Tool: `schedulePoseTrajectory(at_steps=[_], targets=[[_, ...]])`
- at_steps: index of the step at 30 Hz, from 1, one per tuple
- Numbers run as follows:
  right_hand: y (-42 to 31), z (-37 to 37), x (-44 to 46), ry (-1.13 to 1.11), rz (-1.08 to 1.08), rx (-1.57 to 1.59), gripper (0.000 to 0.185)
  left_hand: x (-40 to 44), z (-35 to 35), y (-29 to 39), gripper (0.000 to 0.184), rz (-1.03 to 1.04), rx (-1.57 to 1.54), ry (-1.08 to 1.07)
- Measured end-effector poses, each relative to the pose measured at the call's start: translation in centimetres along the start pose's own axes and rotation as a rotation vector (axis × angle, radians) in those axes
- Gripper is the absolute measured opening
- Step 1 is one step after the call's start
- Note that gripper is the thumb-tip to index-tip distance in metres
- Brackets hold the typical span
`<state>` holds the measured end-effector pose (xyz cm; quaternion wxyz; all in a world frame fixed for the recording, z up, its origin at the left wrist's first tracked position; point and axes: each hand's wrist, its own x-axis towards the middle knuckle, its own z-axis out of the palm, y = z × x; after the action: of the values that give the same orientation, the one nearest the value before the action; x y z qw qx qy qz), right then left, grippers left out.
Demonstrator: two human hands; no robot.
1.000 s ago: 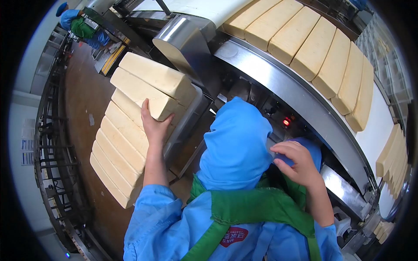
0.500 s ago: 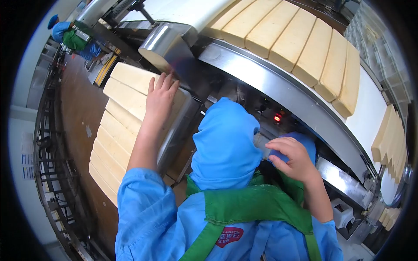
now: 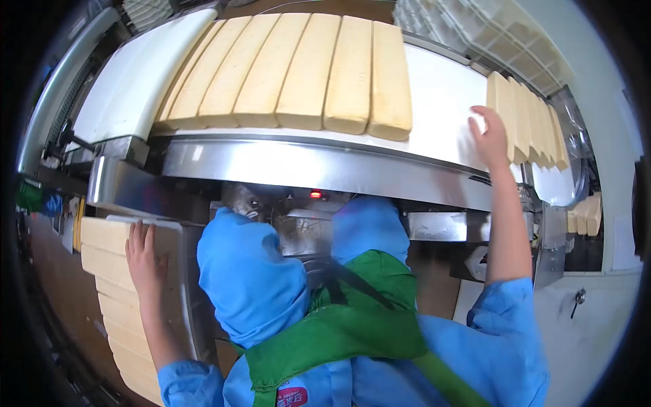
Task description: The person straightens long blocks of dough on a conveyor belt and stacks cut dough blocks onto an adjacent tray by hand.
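Several long pale-yellow blocks (image 3: 308, 68) lie side by side on the white conveyor belt (image 3: 441, 102). At the lower left, a stack of similar blocks (image 3: 122, 325) rests in a grey tray (image 3: 182, 271). My left hand (image 3: 144, 254) is over the upper end of that stack, fingers spread and apart. My right hand (image 3: 491, 136) is raised over the right part of the belt, fingers curved and apart with nothing between them. It is just left of a second group of upright-looking blocks (image 3: 521, 122).
A steel rail (image 3: 305, 166) runs along the belt's near edge, with a red light (image 3: 315, 194) under it. A rounded steel housing (image 3: 129, 186) stands at the left. White crates (image 3: 485, 34) are stacked behind. More blocks (image 3: 585, 216) lie at the far right.
The view has swung to the right. My right hand has gone from near my knees to above the belt. My left hand has let go of the block it touched and lies spread over the stack.
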<state>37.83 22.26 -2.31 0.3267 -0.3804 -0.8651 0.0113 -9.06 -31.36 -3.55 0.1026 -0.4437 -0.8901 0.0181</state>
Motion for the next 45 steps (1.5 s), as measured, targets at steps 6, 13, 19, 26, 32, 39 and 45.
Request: schedulePoseTrajectory(at_steps=[6,13,19,26,32,39,45], targets=[[13.5,-0.2,1.2,-0.099,0.446,-0.279,0.073,-3.0,0.4,2.7,0.053,-0.005,-0.186,0.152],[7.3,0.0,2.6,-0.229,0.808,-0.140,0.092,-2.2,-1.9,6.9,0.039,0.095,-0.394,0.250],[-10.3,-1.1,-2.9,0.114,0.490,1.539,0.078,2.1,-6.5,14.9,0.048,0.126,-1.415,0.077],[-26.1,-3.7,-3.9,-0.403,-0.617,0.992,0.076,3.1,-9.9,19.5,0.080,-0.083,-1.944,0.074],[-2.4,3.4,5.6,0.069,-0.083,-0.033,0.046,-3.7,-7.5,5.9,0.070,-0.456,-2.266,0.292],[12.2,-5.0,-2.3,-0.277,0.755,-0.685,0.069,-15.9,-0.3,-7.6,0.059,-0.837,-2.056,0.434],[17.8,-4.0,-5.4,-0.149,0.703,-0.419,0.083,-22.2,5.3,-11.9,0.056,-1.027,-1.875,0.333]])
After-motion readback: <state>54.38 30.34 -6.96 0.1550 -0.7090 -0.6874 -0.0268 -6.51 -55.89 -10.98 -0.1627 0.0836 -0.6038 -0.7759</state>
